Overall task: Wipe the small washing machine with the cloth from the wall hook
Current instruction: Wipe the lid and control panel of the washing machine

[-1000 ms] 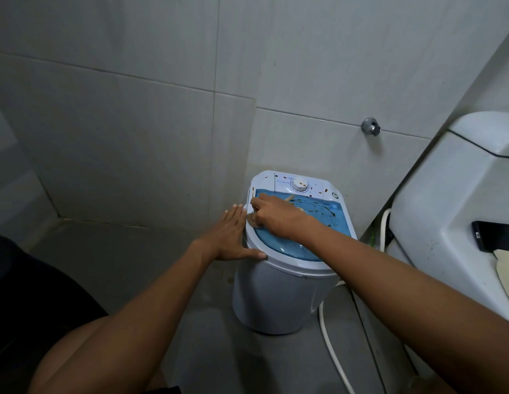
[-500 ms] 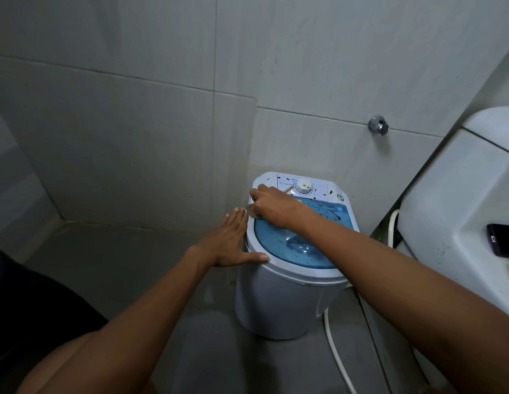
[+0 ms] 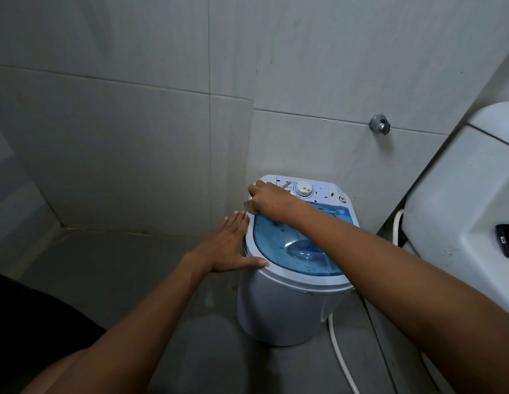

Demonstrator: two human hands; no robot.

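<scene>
Here the washer [image 3: 287, 305] stands on the tiled floor [image 3: 134, 265] in the corner, close against the back wall [image 3: 304, 81], with a larger white appliance [image 3: 458, 200] just to its right. Its blue see-through lid [image 3: 298, 251] is closed; what lies in the tub beneath cannot be told. Brown specks dot the lid and the white control panel, where a round knob [image 3: 302, 189] sits at the back edge. A white hose [image 3: 340, 356] runs along the floor from the washer's right side. A dark phone [image 3: 507, 240] rests on the large appliance, and a metal fitting [image 3: 380, 125] projects from the wall above.

The left hand [image 3: 229, 245] lies flat against the washer's left rim, fingers straight and together, thumb stretched along the front edge. The right hand [image 3: 271, 201] is curled on the panel's back left corner, gripping the cloth [image 3: 248, 206], a small tan piece that peeks out below the knuckles and near the knob.
</scene>
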